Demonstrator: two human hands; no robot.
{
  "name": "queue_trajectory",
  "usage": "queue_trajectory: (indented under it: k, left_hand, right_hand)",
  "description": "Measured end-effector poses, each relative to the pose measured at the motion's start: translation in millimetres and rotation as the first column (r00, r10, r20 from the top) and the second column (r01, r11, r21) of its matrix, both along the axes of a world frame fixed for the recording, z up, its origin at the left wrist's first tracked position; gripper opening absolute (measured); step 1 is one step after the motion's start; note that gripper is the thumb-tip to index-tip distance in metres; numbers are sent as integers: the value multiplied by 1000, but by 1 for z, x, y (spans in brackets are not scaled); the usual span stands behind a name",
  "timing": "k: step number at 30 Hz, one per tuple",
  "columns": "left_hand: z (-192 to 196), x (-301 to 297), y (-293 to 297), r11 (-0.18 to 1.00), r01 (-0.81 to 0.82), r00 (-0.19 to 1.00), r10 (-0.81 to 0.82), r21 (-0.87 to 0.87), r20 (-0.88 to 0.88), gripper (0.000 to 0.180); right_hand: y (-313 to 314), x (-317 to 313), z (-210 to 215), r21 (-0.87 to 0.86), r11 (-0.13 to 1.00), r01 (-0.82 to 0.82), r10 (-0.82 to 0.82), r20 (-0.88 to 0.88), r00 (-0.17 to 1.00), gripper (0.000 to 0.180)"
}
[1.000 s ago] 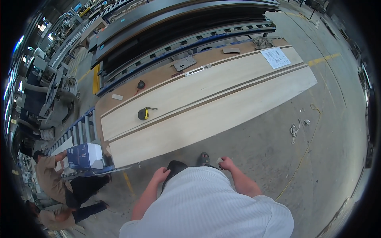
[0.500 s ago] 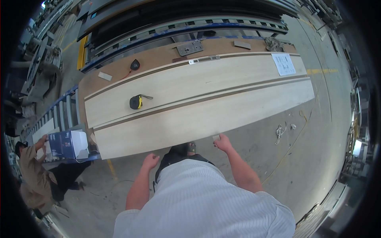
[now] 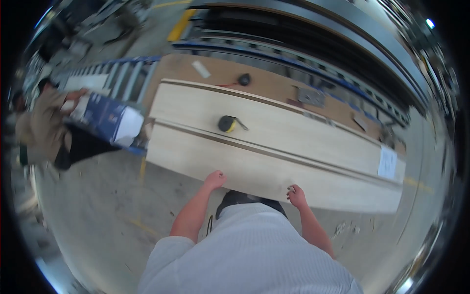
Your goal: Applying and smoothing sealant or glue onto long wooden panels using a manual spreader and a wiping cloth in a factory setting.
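Note:
Two long pale wood-look panels lie side by side on a brown-topped bench, a dark strip between them. Over the near panel [image 3: 235, 171], by its front edge, my left hand [image 3: 214, 180] is closed in a loose fist with nothing visible in it. My right hand [image 3: 296, 196] is further right at the same edge, fingers curled; whatever it holds is hidden and smeared by motion. A black and yellow tape measure [image 3: 227, 124] rests on the far panel [image 3: 191, 100]. A white printed sheet [image 3: 387, 161] lies at that panel's right end.
Behind the panels, the brown board [image 3: 171, 66] carries a dark round tool [image 3: 244, 79], a metal lock plate [image 3: 311, 96] and small offcuts. Dark stacked profiles [image 3: 274, 29] stand beyond. At left, a co-worker [image 3: 49, 122] handles a blue box [image 3: 105, 117] beside a roller conveyor [image 3: 129, 78].
The view has swung left, so the panels now slope down to the right. Both my hands have come up over the near panel's edge. The pale piece at my right fingers no longer shows clearly.

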State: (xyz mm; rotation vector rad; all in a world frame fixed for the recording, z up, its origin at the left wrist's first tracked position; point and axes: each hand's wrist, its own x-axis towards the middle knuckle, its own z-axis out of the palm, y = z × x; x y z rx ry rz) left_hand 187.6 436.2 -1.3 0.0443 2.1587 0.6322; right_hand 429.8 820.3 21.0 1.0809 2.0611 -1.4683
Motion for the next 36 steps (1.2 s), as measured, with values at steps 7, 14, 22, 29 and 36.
queue_trajectory:
  k: [7,14,22,29,36]
  left_hand:
    - [-12,69,-51,972,-21,997,38,-233,68,54]
    - [-1,156,24,955,-206,979,203,-215,-36,50]
    - [20,225,182,985,82,979,-109,-155,-173,47]
    - [21,145,332,960,256,820,-280,-117,-499,48]
    - [-49,43,458,934,282,542,-344,-219,-767,66]
  right_hand:
    - [49,-29,-18,82,981,-177,182,-61,981,24]
    - [136,2,-63,579,753,-313,491,-178,853,44]
    - [221,61,-42,300,938,-174,220,-126,967,34]
    - [251,94,-39,482,876,-29,180,-270,946,30]
    - [297,77,-49,345,938,-36,132,-261,956,34]
